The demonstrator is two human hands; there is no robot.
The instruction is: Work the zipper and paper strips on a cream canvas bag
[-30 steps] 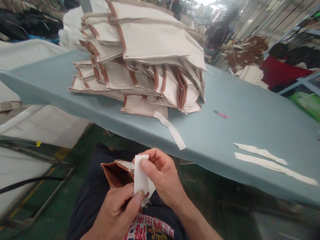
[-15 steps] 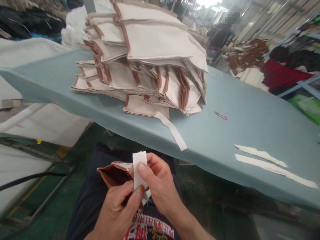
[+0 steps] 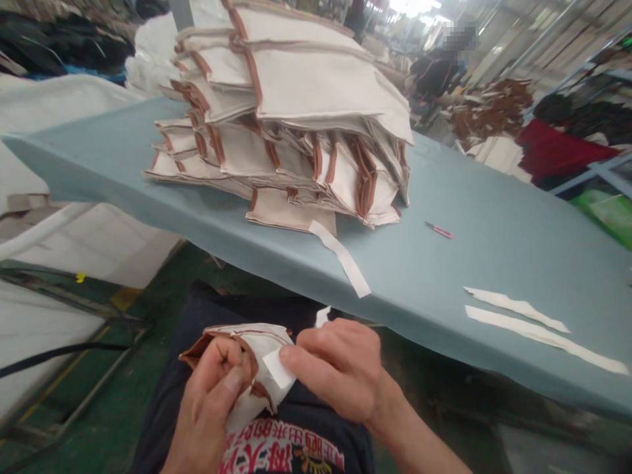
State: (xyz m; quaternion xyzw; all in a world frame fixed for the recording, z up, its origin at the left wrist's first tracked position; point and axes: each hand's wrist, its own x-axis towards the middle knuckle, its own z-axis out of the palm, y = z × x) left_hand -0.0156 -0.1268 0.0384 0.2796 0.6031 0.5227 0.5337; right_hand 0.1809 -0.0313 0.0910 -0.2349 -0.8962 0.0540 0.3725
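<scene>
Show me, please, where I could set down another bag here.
The widest bare patch is the blue-grey table right of the stacked canvas bags, between the pink-handled tool and the white strips. A narrower one runs left of the stack. The stack's front, with its loose strip, is crowded.

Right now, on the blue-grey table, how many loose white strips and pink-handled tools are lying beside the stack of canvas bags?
White strips: 3
Pink-handled tools: 1
Total: 4
</scene>
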